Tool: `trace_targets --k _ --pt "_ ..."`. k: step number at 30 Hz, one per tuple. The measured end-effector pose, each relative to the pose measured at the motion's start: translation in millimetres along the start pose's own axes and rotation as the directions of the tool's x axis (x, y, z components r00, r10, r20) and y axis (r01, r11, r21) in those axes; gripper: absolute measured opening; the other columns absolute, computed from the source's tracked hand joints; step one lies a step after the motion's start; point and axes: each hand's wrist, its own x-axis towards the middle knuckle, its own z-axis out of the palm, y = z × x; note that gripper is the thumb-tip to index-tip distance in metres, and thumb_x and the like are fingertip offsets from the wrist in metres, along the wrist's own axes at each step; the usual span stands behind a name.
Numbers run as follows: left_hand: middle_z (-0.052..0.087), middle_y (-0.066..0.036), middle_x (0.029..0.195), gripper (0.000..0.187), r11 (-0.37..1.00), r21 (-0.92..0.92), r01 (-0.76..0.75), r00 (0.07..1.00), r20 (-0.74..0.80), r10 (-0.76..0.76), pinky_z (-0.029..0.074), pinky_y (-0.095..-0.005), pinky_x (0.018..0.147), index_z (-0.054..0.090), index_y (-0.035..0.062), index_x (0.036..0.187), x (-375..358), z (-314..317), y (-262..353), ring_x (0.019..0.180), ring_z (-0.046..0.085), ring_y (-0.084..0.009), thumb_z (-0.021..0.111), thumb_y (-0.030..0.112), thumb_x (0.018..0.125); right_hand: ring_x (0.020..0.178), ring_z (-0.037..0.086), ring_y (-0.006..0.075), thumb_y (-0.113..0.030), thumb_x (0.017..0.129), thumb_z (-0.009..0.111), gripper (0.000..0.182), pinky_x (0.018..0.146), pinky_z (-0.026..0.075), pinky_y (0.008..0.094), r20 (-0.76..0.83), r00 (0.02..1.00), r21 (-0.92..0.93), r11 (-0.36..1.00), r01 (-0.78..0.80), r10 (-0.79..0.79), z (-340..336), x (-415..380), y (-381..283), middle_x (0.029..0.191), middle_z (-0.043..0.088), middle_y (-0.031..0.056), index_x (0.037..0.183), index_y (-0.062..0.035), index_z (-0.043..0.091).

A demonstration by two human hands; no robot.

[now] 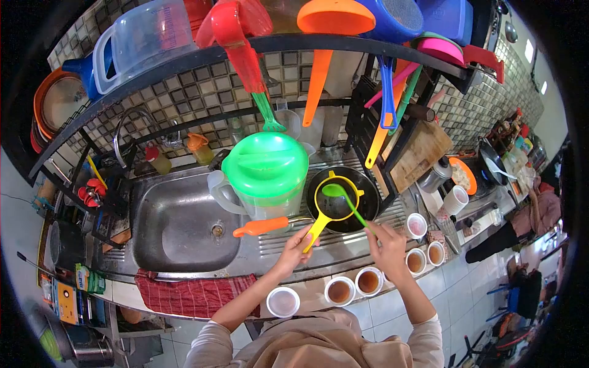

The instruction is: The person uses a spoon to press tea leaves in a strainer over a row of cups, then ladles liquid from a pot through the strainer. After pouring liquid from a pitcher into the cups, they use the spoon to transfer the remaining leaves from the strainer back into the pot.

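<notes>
My left hand (296, 252) is closed on the yellow handle of a small strainer (331, 219). The strainer's round bowl is over a dark pan (367, 202) on the ribbed steel drainboard. A bright green spoon (351, 203) is in my right hand (386, 245), its bowl end inside the strainer. What lies in the strainer is too dark to make out. An orange handle (264, 226) reaches left from the pan. Near my right hand, white cups of brown liquid (369, 281) line the counter edge. A pale cup (283, 302) stands below my left hand.
A pitcher with a green lid (265, 165) stands behind the strainer. The steel sink (184, 227) is to the left, a red cloth (190, 294) at its front edge. Ladles and an orange scoop (319, 80) hang from the rack above. Another person (527, 214) is at far right.
</notes>
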Motion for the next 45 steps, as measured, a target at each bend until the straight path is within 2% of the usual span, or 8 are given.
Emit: trace_targets --k 14,16,19,24,35,37,40,45 --pt "0.048 0.003 0.081 0.042 0.996 0.091 -0.002 1.000 -0.001 0.002 0.026 -0.0154 0.043 0.032 0.0110 0.132 5.1 -19.1 -3.5 0.050 0.032 -0.0025 0.040 0.024 0.092 0.050 0.054 0.0254 -0.006 0.073 0.062 0.012 0.044 0.042 0.0325 0.075 0.997 0.030 1.000 -0.001 -0.001 -7.8 -3.6 8.3 0.064 0.055 0.0090 0.085 -0.0036 0.063" --pt "0.048 0.003 0.081 0.041 0.994 0.112 -0.003 1.000 0.004 0.003 0.027 -0.0154 0.043 0.032 0.0106 0.131 4.7 -18.6 -1.9 0.051 0.032 -0.0027 0.039 0.023 0.093 0.049 0.054 0.0250 -0.006 0.072 0.062 0.013 0.043 0.041 0.0327 -0.033 0.999 -0.071 0.997 0.019 -0.022 -3.1 -3.8 13.8 0.064 0.054 0.0086 0.085 -0.0050 0.063" --pt "0.048 0.003 0.081 0.040 0.987 0.155 -0.042 0.998 -0.039 0.049 0.027 -0.0156 0.044 0.034 0.0103 0.131 6.3 -19.1 0.6 0.051 0.032 -0.0022 0.039 0.021 0.093 0.047 0.052 0.0246 -0.006 0.072 0.062 0.014 0.042 0.039 0.0326 0.058 0.996 0.073 0.995 0.069 -0.073 -0.7 -4.9 12.7 0.061 0.052 0.0075 0.086 -0.0064 0.064" --pt "0.050 0.003 0.079 0.038 0.915 0.353 -0.193 0.979 0.008 0.204 0.031 -0.0164 0.049 0.037 0.0083 0.129 7.8 -26.7 -5.0 0.055 0.032 -0.0028 0.040 0.017 0.092 0.047 0.051 0.0236 -0.006 0.072 0.062 0.015 0.042 0.039 0.0322 0.011 1.000 -0.017 1.000 -0.019 0.019 -4.9 -4.7 15.8 0.060 0.051 0.0071 0.087 -0.0065 0.064" --pt "0.054 0.003 0.078 0.035 0.860 0.469 -0.200 0.968 -0.043 0.249 0.034 -0.0176 0.053 0.041 0.0054 0.125 2.7 -25.8 -10.4 0.058 0.036 -0.0035 0.040 0.015 0.092 0.046 0.048 0.0222 -0.005 0.072 0.062 0.015 0.043 0.036 0.0329 -0.017 1.000 0.064 0.998 -0.008 0.009 -9.7 -15.9 23.3 0.059 0.050 0.0071 0.087 -0.0055 0.065" --pt "0.054 0.003 0.078 0.035 0.859 0.479 -0.181 0.967 -0.074 0.245 0.034 -0.0178 0.053 0.042 0.0057 0.125 1.8 -27.4 -13.9 0.059 0.037 -0.0037 0.041 0.014 0.091 0.046 0.047 0.0214 -0.005 0.072 0.062 0.015 0.044 0.035 0.0327 0.161 0.983 0.070 0.993 -0.101 0.088 -16.7 -17.3 20.4 0.060 0.050 0.0065 0.087 -0.0064 0.065" --pt "0.056 0.000 0.078 0.034 0.809 0.551 -0.205 0.958 -0.057 0.282 0.038 -0.0195 0.056 0.042 0.0053 0.124 2.2 -29.5 -17.0 0.061 0.042 -0.0060 0.042 0.013 0.091 0.046 0.047 0.0202 -0.007 0.072 0.063 0.015 0.044 0.035 0.0318 0.008 0.992 0.047 0.991 -0.124 0.124 -13.5 -16.2 21.2 0.059 0.050 0.0053 0.087 -0.0074 0.066" --pt "0.058 -0.006 0.079 0.033 0.735 0.615 -0.285 0.919 -0.043 0.392 0.042 -0.0235 0.068 0.044 0.0040 0.122 11.5 -30.3 -6.3 0.073 0.053 -0.0123 0.044 0.012 0.090 0.045 0.047 0.0200 -0.007 0.071 0.063 0.016 0.043 0.034 0.0311 0.078 0.997 0.022 1.000 -0.018 0.017 -11.0 -14.2 22.5 0.059 0.050 0.0052 0.087 -0.0073 0.066"
